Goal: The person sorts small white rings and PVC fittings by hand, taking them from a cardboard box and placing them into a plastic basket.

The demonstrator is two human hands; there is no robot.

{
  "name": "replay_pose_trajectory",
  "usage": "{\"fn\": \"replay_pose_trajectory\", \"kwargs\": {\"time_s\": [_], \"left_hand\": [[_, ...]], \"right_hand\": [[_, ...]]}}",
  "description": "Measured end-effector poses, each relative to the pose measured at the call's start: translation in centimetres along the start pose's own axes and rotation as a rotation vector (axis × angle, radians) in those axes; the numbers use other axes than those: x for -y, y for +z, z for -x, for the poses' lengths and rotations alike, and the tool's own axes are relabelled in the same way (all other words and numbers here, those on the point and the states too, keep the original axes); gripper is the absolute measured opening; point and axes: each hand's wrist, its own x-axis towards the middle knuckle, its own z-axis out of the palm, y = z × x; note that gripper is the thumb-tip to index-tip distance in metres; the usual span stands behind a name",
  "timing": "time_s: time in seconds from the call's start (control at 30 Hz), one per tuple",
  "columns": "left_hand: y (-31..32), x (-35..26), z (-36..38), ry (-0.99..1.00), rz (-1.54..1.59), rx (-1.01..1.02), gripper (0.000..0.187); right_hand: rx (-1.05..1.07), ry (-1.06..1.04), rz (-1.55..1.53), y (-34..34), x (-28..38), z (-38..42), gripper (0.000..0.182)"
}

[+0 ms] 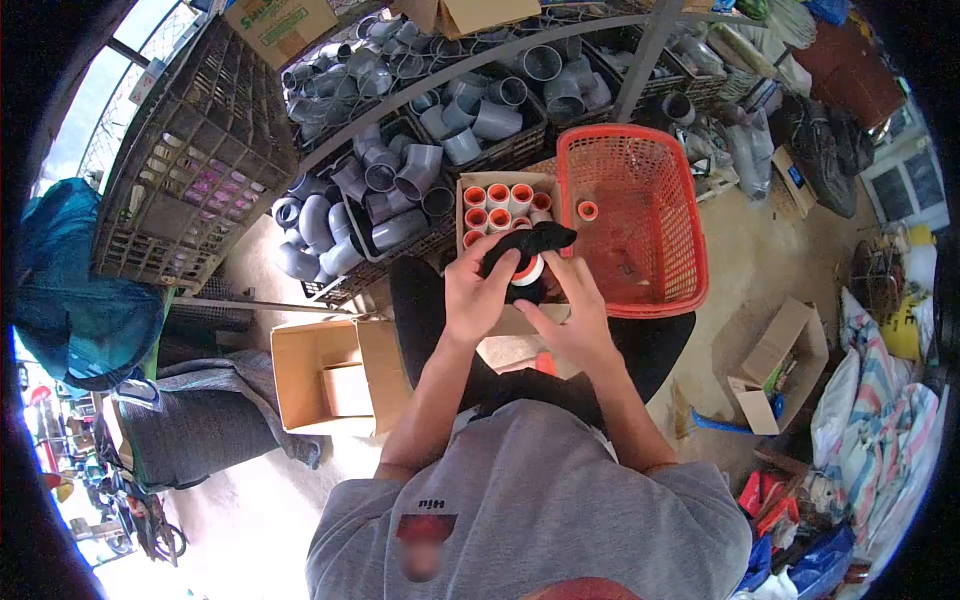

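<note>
Both hands meet above an open cardboard box (512, 325) between my knees. My left hand (478, 290) is closed around a black cloth (545, 238) and a short white cylinder with an orange-red end (530, 270). From the other side, the fingers of my right hand (572, 315) press on the cloth and the cylinder. Part of the cylinder is covered by the cloth and my fingers. Several similar white cylinders with orange-red ends (499, 194) stand upright in rows inside the box.
Right of the box is a red plastic basket (698, 235) with one small orange-and-white piece (588, 210) inside. Crates of grey pipe elbows (420, 170) fill the far side. An open carton (385, 375) sits at left, another carton (770, 375) at right.
</note>
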Motion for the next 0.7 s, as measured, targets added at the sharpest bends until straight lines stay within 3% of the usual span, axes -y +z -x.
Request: {"fn": "replay_pose_trajectory", "kwargs": {"time_s": [0.07, 0.17, 0.27, 0.43, 0.53, 0.67, 0.7], "left_hand": [[-0.1, 1.3, 0.6, -0.069, 0.022, 0.028, 0.024], [-0.3, 1.5, 1.6, -0.172, 0.163, 0.094, 0.027], [-0.7, -0.7, 2.0, -0.294, 0.286, 0.236, 0.035], [1.3, 1.0, 3.2, -0.179, 0.225, 0.044, 0.041], [2.2, 1.8, 3.5, -0.154, 0.522, -0.029, 0.041], [1.2, 2.9, 2.5, -0.068, 0.368, -0.069, 0.036], [0.9, 2.3, 2.2, -0.065, 0.372, -0.072, 0.036]], "right_hand": [[-0.085, -0.096, 0.073, 0.3, -1.2, -0.2, 0.060], [-0.029, -0.160, 0.014, -0.8, -1.4, -0.7, 0.061], [-0.018, -0.089, -0.184, -0.3, -2.0, 0.0, 0.057], [-0.043, -0.099, -0.396, 0.8, -2.7, 0.0, 0.041], [-0.039, -0.061, -0.393, 0.7, -2.8, -0.3, 0.038], [-0.042, -0.058, -0.452, 1.2, -2.2, -0.7, 0.037], [-0.070, 0.032, -0.518, 1.4, -1.2, -0.7, 0.034]]}}
